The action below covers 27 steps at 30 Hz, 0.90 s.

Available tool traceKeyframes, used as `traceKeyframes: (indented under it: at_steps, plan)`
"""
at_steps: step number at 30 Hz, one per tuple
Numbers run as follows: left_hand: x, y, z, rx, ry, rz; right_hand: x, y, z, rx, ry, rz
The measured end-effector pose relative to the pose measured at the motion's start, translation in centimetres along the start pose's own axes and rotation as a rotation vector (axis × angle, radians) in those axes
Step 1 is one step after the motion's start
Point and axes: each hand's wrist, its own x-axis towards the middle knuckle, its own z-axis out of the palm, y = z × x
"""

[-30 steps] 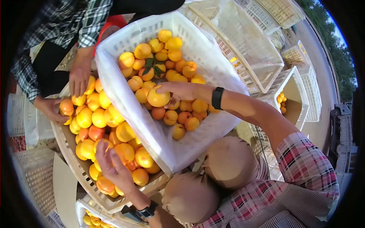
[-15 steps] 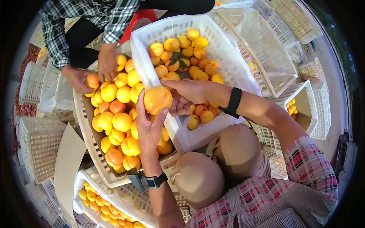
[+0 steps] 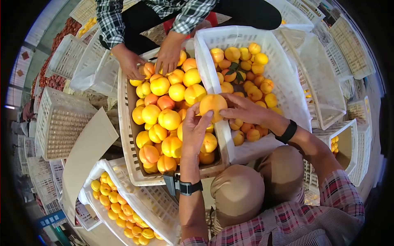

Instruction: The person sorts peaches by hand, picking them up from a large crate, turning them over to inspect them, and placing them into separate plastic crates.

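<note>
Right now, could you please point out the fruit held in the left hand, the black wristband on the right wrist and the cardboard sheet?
Fruit (image 3: 214,105): head view, on its camera-facing side.
Wristband (image 3: 287,131): head view, on the middle of its strap.
Cardboard sheet (image 3: 89,150): head view, on its broad face.
</note>
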Motion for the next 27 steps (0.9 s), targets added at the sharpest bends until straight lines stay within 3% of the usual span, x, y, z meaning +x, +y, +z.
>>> traceKeyframes:
  at_steps: [3, 6, 8, 10, 14, 22, 24, 27]
  plan:
    - [-0.2, 0.5, 0.2, -0.138, -0.100, -0.043, 0.3, 0.7, 0.4, -0.067, -0.034, -0.066]
    - [-0.5, 0.6, -0.9, -0.200, 0.019, -0.032, 0.0, -0.1, 0.9, -0.070, -0.039, -0.091]
    - [0.3, 0.9, -3.1, -0.147, 0.122, 0.098, -0.7, -0.9, 0.5, -0.020, -0.032, -0.068]
    - [2.2, -0.4, -9.4, -0.081, 0.183, 0.220, -1.5, -0.8, -0.5, -0.010, -0.027, -0.042]
    - [5.4, 1.6, -10.9, 0.081, 0.370, 0.145, -2.3, 1.8, -0.9, 0.160, 0.044, -0.058]
    - [8.1, 1.6, -11.5, 0.078, 0.325, 0.049, -2.6, 2.1, -2.6, 0.088, 0.070, -0.109]
    - [8.0, 1.0, -11.5, 0.560, 0.184, 0.113, -3.0, 1.7, -3.3, 0.037, 0.136, -0.051]
    - [9.7, -1.4, -12.7, 0.729, 0.123, 0.232, -3.6, 1.2, -7.3, -0.133, 0.312, -0.088]
